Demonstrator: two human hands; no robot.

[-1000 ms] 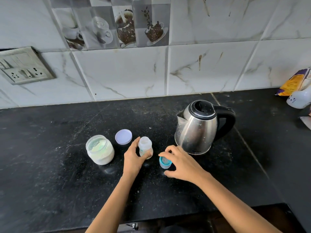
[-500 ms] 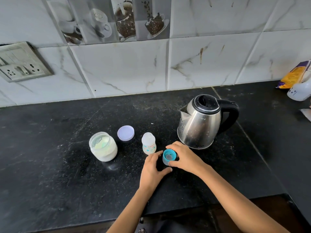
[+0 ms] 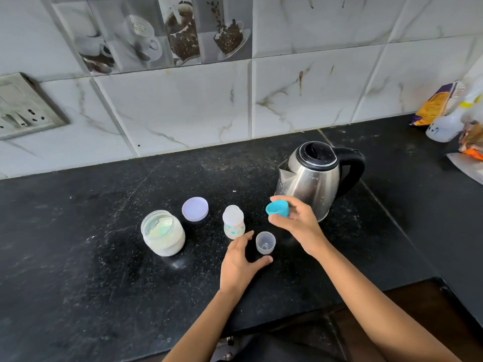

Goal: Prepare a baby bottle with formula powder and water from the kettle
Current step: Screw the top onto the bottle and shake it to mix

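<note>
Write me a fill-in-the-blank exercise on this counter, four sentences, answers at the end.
1. The powder jar stands ____, its lid lying beside it.
2. The right hand holds a collar coloured ____.
3. The clear cap by the left hand stands mouth ____.
4. The steel kettle has a ____ handle.
Answers: open; blue; up; black.
</note>
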